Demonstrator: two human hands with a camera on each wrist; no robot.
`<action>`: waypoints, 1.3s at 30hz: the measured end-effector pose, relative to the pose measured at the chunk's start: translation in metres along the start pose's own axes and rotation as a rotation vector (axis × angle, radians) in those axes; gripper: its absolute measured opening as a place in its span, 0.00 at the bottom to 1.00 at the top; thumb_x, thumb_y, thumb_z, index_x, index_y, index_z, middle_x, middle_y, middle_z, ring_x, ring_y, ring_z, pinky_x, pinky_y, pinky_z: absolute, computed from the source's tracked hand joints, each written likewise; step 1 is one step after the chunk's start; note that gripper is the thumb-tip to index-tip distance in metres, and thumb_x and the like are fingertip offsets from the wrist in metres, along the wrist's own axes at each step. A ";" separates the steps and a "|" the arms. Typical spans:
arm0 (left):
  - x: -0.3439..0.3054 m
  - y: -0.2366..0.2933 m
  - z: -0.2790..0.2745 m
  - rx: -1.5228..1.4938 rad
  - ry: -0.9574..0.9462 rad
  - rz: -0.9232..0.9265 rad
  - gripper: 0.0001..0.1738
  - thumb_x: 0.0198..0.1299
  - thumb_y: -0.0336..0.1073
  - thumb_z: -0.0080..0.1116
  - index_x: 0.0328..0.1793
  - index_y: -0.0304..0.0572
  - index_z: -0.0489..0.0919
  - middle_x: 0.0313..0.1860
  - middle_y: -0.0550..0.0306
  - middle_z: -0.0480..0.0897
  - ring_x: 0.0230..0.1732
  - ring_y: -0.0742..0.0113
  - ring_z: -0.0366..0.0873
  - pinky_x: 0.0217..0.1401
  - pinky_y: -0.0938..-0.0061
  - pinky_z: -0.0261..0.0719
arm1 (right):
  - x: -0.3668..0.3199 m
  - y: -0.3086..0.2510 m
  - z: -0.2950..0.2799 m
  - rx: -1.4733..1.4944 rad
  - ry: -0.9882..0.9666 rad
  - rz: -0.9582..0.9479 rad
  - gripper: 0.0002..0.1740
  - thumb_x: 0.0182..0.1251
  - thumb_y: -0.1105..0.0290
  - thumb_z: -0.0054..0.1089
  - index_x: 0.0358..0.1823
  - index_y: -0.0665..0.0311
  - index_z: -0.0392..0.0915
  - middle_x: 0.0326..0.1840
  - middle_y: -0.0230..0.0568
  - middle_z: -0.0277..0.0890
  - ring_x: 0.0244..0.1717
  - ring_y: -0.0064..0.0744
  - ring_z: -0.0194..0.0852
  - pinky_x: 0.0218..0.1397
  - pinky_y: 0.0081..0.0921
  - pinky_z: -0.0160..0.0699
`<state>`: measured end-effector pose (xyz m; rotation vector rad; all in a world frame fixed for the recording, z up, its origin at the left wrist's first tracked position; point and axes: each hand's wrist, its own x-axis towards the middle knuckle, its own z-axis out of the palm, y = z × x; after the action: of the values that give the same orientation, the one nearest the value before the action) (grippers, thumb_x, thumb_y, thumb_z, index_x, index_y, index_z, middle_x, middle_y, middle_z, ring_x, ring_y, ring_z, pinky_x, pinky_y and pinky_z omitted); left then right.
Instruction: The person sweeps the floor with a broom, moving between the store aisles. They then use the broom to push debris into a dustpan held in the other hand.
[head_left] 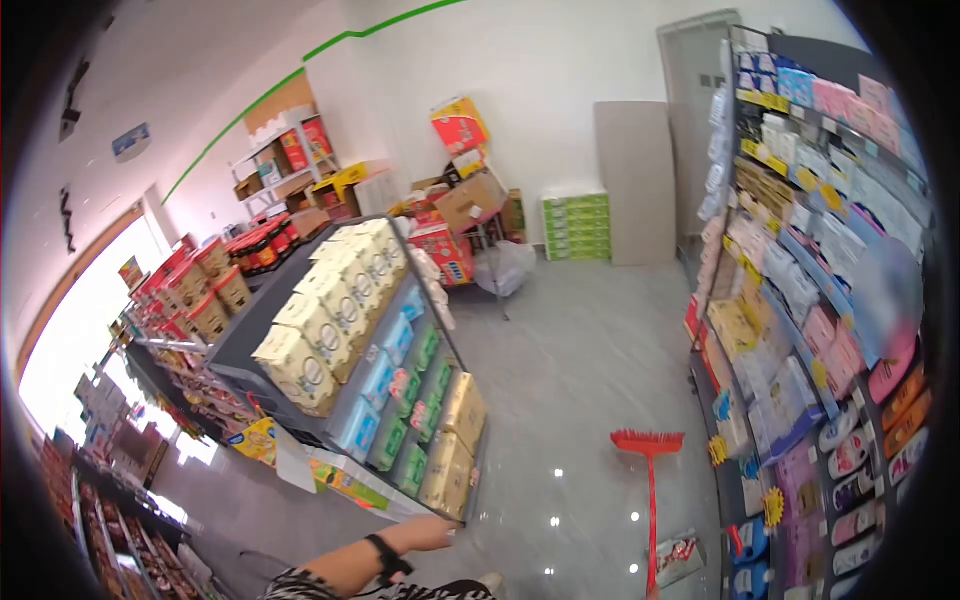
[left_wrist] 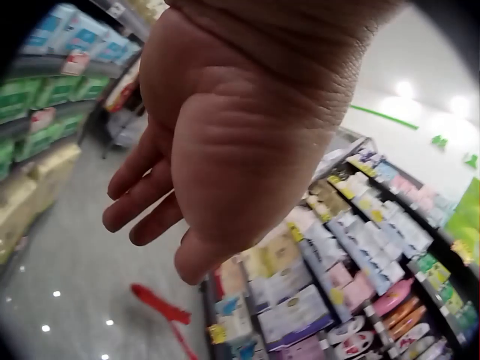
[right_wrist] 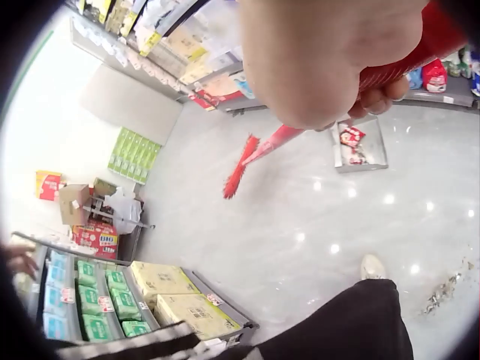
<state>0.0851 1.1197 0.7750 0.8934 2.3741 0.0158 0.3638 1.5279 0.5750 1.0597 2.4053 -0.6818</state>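
A red broom (head_left: 648,442) stands out on the grey tiled floor, its bristles pointing away from me. In the right wrist view, my right hand (right_wrist: 330,64) grips the red handle (right_wrist: 420,49), with fingers curled round it; the broom head (right_wrist: 241,166) is down at the floor. The head view does not show that hand. My left hand (head_left: 425,534) hangs near the corner of the shelf with tissue packs. Its fingers (left_wrist: 146,191) are loosely bent, with nothing held in them. A shallow grey box (right_wrist: 375,152) with red-and-white wrappers in it lies beside the broom handle.
Shelves of packed goods (head_left: 345,300) line the left, and a tall rack of packs and slippers (head_left: 800,330) the right. Cartons (head_left: 470,205) and green boxes (head_left: 577,226) stand by the back wall. A small heap of debris (right_wrist: 442,292) lies near my shoe (right_wrist: 373,267).
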 end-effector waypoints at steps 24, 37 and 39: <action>0.009 -0.072 0.082 -0.058 -0.138 0.259 0.28 0.48 0.43 0.58 0.56 0.39 0.70 0.35 0.43 0.80 0.40 0.47 0.77 0.42 0.60 0.75 | -0.331 -0.006 0.126 -0.040 -0.283 0.517 0.33 0.57 0.69 0.42 0.67 0.44 0.49 0.39 0.56 0.76 0.41 0.53 0.75 0.45 0.44 0.72; 0.043 -0.033 0.070 -0.049 -0.100 0.426 0.26 0.46 0.43 0.59 0.52 0.39 0.73 0.32 0.45 0.80 0.37 0.47 0.77 0.41 0.61 0.75 | -0.510 -0.004 0.106 0.070 -0.225 0.994 0.22 0.58 0.67 0.42 0.57 0.49 0.65 0.44 0.50 0.75 0.49 0.49 0.72 0.50 0.40 0.71; 0.044 -0.022 0.074 -0.015 -0.144 0.422 0.26 0.46 0.43 0.59 0.52 0.39 0.73 0.32 0.45 0.80 0.37 0.47 0.77 0.41 0.61 0.75 | -0.498 0.010 0.117 0.180 -0.124 1.001 0.21 0.58 0.67 0.43 0.56 0.49 0.66 0.43 0.51 0.75 0.48 0.50 0.72 0.49 0.41 0.71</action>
<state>0.0856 1.1157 0.6861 1.3255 2.0140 0.1308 0.7016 1.1879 0.7556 1.9728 1.4143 -0.5512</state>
